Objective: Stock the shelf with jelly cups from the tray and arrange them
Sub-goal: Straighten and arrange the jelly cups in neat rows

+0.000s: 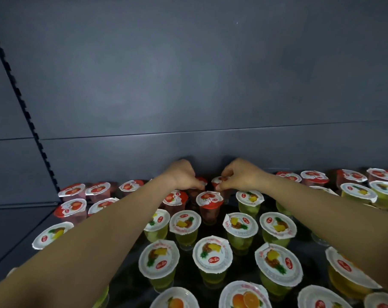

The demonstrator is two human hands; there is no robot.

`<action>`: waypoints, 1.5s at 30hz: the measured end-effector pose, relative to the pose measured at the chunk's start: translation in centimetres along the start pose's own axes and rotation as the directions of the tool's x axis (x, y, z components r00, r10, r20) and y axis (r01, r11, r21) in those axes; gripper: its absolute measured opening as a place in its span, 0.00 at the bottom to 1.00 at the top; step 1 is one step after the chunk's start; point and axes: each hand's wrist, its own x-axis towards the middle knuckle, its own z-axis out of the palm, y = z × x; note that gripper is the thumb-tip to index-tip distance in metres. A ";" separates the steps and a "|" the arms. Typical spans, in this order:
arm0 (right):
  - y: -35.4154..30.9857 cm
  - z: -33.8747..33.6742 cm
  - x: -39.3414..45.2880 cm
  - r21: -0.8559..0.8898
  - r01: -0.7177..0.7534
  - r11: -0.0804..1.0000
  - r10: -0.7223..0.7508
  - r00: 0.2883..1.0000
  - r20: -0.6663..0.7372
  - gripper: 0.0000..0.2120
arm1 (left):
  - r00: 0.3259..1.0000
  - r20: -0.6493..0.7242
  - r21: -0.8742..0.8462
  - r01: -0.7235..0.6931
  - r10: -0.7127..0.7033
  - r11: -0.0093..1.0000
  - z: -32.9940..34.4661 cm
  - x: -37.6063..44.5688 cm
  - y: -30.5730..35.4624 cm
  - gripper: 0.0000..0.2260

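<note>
While both arms reach to the dark back panel (188, 85), the left hand (184, 175) pinches a red-lidded jelly cup (200, 181) just before the panel, and the right hand (239, 176) pinches a second red-lidded cup (219, 181) beside it; yellow cups (212, 255) stand farther from the panel.

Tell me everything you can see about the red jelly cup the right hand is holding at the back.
The red jelly cup stands upright at the back of the shelf, near the grey wall. Its white foil lid with a red fruit picture is partly hidden by the right hand, whose fingertips pinch the lid's rim. The clear plastic body shows dark red jelly. Another red cup sits just in front.
</note>
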 end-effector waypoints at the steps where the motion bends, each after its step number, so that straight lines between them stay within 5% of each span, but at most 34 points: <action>1: 0.0 0.0 -0.1 -0.004 -0.001 1.000 0.001 1.000 0.007 0.22 | 1.000 0.008 0.003 -0.003 0.003 1.000 0.0 0.0 0.0 0.19; 10: -0.3 -2.3 -2.1 -0.125 0.022 0.992 -0.022 1.000 -0.002 0.28 | 1.000 -0.013 0.089 -0.020 0.021 0.996 -1.7 -1.5 2.5 0.17; 14: -0.1 -5.1 -5.3 -0.216 0.004 0.976 -0.021 0.997 -0.075 0.30 | 0.995 -0.042 0.136 -0.087 0.094 0.987 -2.5 -3.2 4.9 0.23; 21: -0.6 -8.8 -14.3 -0.395 -0.117 0.911 0.035 0.977 -0.210 0.32 | 0.954 -0.086 0.276 -0.255 0.288 0.927 -3.0 -8.5 9.9 0.27; 30: -0.6 -10.9 -21.9 -0.416 -0.228 0.880 0.116 0.954 -0.277 0.30 | 0.925 -0.101 0.247 -0.332 0.365 0.910 -2.7 -12.7 14.0 0.28; 45: 8.9 -14.0 -20.1 -0.232 -0.183 0.955 0.122 0.959 -0.254 0.28 | 0.985 -0.096 0.062 -0.138 0.144 0.988 1.2 -7.6 20.4 0.23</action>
